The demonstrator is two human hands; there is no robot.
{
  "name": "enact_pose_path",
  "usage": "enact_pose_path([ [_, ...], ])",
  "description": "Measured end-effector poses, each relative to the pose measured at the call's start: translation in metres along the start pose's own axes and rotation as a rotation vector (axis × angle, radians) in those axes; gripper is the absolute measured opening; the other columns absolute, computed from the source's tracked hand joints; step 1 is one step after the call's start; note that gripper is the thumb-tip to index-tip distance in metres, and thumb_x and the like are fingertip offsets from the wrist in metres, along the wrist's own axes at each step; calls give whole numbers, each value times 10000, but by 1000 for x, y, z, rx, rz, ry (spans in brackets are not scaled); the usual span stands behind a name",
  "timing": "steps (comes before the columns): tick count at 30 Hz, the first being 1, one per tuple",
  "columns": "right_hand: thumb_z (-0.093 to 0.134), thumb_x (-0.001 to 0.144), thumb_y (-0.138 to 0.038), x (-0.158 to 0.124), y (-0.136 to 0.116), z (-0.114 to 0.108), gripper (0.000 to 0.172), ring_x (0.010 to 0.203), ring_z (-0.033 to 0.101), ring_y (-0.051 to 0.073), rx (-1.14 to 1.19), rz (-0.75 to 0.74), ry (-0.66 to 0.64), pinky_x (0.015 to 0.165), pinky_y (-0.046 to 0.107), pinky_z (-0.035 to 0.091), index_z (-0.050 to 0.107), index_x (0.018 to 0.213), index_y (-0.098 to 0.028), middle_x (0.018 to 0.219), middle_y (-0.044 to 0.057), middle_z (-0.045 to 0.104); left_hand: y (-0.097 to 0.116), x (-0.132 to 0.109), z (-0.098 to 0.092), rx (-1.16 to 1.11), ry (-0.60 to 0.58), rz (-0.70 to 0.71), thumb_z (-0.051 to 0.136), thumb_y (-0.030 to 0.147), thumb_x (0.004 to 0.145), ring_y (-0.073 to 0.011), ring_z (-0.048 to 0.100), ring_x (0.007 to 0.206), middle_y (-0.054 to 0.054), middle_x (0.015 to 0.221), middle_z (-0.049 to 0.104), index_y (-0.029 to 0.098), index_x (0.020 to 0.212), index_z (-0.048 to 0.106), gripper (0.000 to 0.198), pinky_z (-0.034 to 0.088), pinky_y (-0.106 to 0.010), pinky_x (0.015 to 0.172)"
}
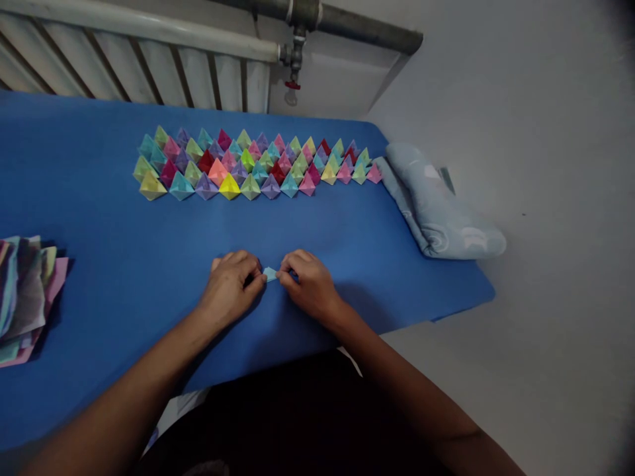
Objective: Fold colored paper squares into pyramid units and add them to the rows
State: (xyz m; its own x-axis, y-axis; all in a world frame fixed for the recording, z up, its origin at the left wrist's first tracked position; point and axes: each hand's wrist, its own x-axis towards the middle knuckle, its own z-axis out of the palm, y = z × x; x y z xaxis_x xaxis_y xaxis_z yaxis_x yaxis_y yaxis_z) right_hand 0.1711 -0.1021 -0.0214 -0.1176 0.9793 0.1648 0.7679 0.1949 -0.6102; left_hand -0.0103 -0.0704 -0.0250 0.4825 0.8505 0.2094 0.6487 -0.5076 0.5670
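A small piece of folded light-blue paper is held low over the blue table, between my two hands. My left hand pinches its left end between thumb and fingers. At the other end, my right hand grips it in the same way, with the fingers curled. The fingertips hide part of the paper, so its full shape does not show. Beyond the hands, several rows of folded paper pieces in yellow, pink, teal, purple and red stand close together.
At the left edge lies a stack of coloured paper sheets. A folded grey-blue cloth rests at the table's right end, against the wall. Behind the table are a white radiator and a pipe with a red-handled valve.
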Motion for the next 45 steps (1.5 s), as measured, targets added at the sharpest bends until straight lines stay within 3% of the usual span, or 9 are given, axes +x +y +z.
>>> enact_pose_path([
  [6,619,857,-170,2,2,-1,175,791,543,141,53,-19,-12,782,285,406,544,701,-197,786,3,604,-2,2,-2,-36,-40,-18,542,263,872,-209,588,835,-29,849,679,194,679,562,206,379,-388,743],
  [12,657,848,-216,5,-1,-4,165,730,494,125,25,62,-48,704,269,369,572,709,-190,770,-15,562,-2,4,-5,-17,-81,-24,564,277,860,-210,596,828,-22,830,677,195,669,573,209,392,-385,747],
  [15,667,845,-235,8,-2,-5,169,716,481,123,-3,77,-73,683,266,357,581,709,-184,763,-15,543,-1,3,-4,10,-67,-37,572,269,866,-209,606,832,-24,848,670,198,748,616,144,407,-380,748],
  [19,649,852,-229,9,-2,-5,150,711,485,122,-31,76,-85,662,262,353,593,720,-184,764,-12,540,1,-7,1,112,24,108,513,268,934,-201,613,870,-46,960,682,232,1032,668,187,432,-369,764],
  [25,630,866,-206,9,-5,-7,147,731,501,125,-50,76,-96,678,263,363,599,725,-180,776,-4,553,7,-25,4,344,106,300,425,211,986,-247,622,909,-125,1143,689,208,1175,657,299,442,-404,765],
  [31,651,862,-229,10,-4,-6,156,732,505,127,-54,81,-90,673,263,365,600,723,-180,779,-1,562,13,-28,6,366,49,291,427,197,978,-275,615,911,-148,1186,685,143,1217,639,324,452,-427,757],
  [39,666,853,-242,10,-3,-7,159,720,499,117,-32,81,-101,676,255,370,597,722,-183,768,-17,547,20,-34,11,394,36,227,473,259,965,-346,572,1085,-140,1269,662,137,1253,627,348,427,-490,862],
  [45,699,820,-242,15,-8,-12,168,674,454,103,-15,122,-148,631,246,345,589,707,-184,756,-30,507,14,-40,9,378,26,240,522,306,954,-356,568,1124,-149,1296,648,108,1291,601,399,421,-484,895],
])
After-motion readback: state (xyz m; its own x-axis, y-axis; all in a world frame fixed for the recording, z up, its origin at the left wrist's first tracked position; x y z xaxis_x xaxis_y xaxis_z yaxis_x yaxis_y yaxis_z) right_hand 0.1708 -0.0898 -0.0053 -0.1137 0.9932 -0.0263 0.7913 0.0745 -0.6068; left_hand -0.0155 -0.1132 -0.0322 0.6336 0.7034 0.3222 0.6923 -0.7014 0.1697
